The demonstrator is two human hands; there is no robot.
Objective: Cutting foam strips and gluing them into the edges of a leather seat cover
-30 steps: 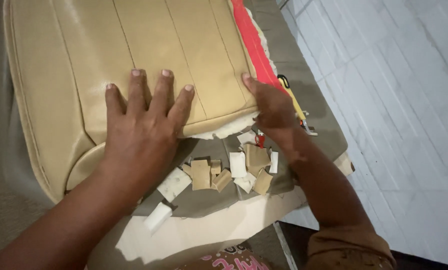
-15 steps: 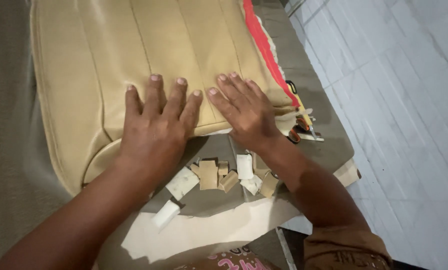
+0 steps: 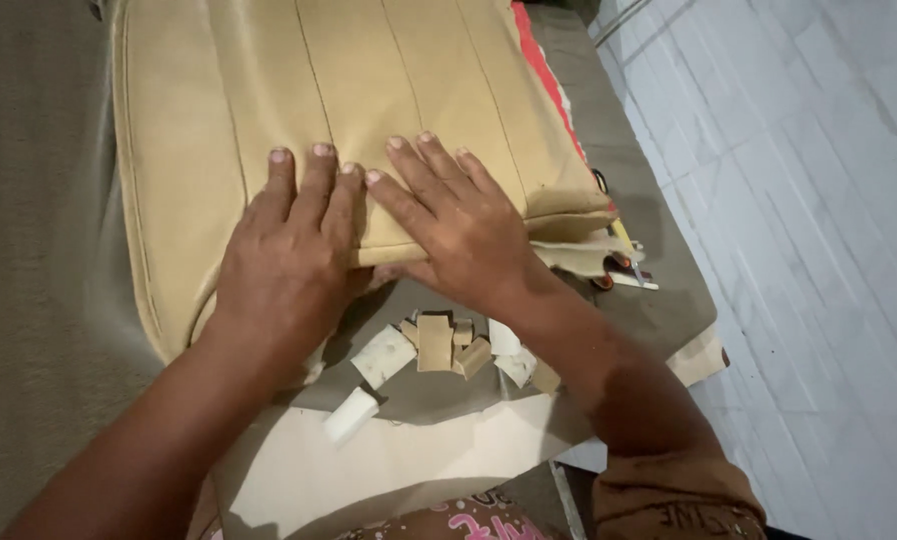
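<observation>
A large beige leatherette cushion cover (image 3: 349,90) with stitched seams lies on a grey-brown table (image 3: 39,300). My left hand (image 3: 289,250) presses flat on the cover's near edge, fingers together. Beside it, touching it, my right hand (image 3: 449,225) also lies flat on the cover, fingers spread a little. Neither hand holds anything. Just below the hands several small tan and white offcuts (image 3: 439,345) lie in a loose pile.
A pale sheet of cardboard or paper (image 3: 389,470) lies at the table's near edge. A red strip (image 3: 544,70) runs along the cover's right side. Small tools (image 3: 624,270) sit at the cover's right corner. White floor tiles (image 3: 819,250) lie beyond the table's right edge.
My right hand has moved left from the cover's right corner onto the cover, ending flat beside my left hand. The view has shifted so that the cover sits further right.
</observation>
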